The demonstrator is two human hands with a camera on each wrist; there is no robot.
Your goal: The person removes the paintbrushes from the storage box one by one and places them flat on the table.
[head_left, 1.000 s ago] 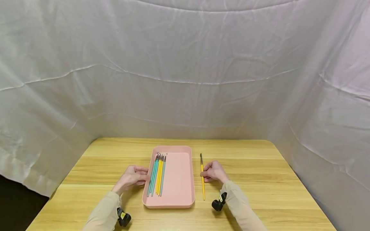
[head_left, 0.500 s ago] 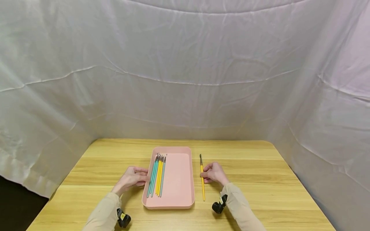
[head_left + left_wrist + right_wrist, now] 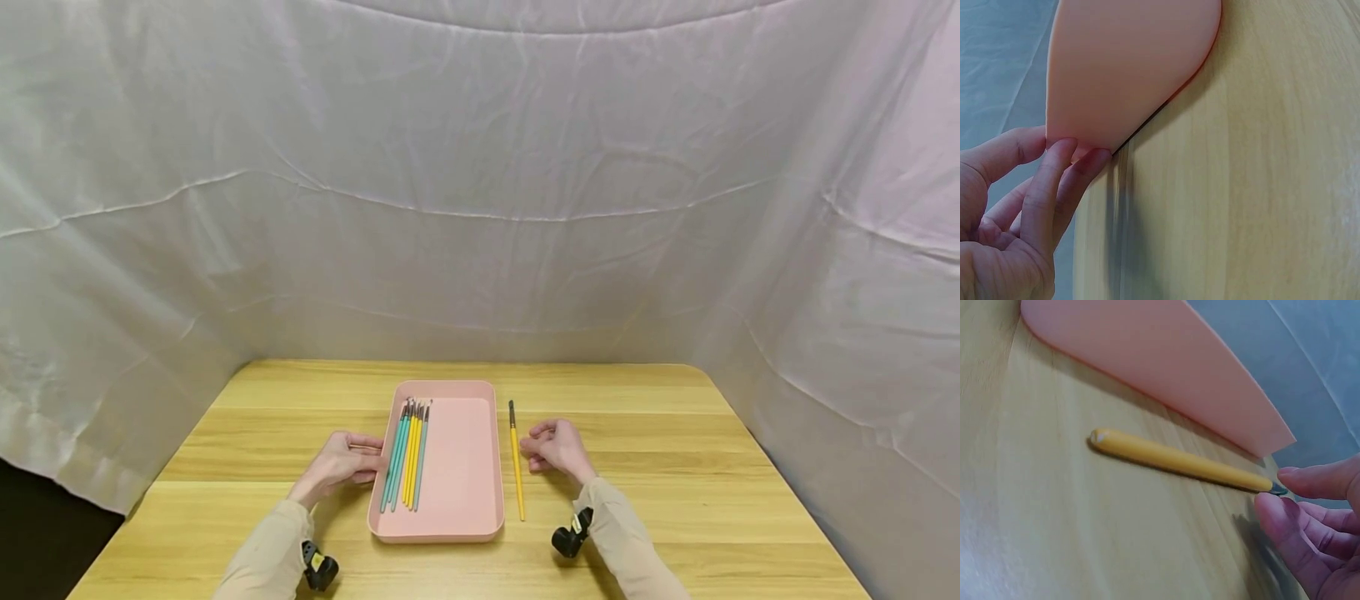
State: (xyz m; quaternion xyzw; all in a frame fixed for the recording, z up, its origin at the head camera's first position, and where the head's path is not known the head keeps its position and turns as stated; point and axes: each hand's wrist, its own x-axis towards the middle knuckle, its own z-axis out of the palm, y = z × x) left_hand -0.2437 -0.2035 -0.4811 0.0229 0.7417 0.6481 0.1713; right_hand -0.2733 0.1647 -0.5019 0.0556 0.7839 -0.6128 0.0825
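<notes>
A pink tray (image 3: 461, 467) lies on the wooden table, holding several thin paintbrushes (image 3: 408, 458) with teal, yellow and grey-blue handles along its left side. My left hand (image 3: 345, 458) touches the tray's left wall. In the left wrist view its fingertips (image 3: 1063, 147) rest at the pink wall near the rim. A thicker paintbrush with a yellow handle (image 3: 517, 471) lies on the table just right of the tray, roughly parallel to it, bristles away from me. Close beside it on the right is my right hand (image 3: 557, 447), thumb and fingers apart, holding nothing.
The wooden table (image 3: 675, 467) extends on both sides of the tray. Behind and beside it hangs a pale grey curtain (image 3: 480, 250). A black wrist camera (image 3: 318, 571) shows on the left sleeve, another (image 3: 572, 537) on the right.
The thick yellow paintbrush has shifted slightly left, nearer the tray, and my right fingers have let go of it. My left hand and the tray stay about where they were.
</notes>
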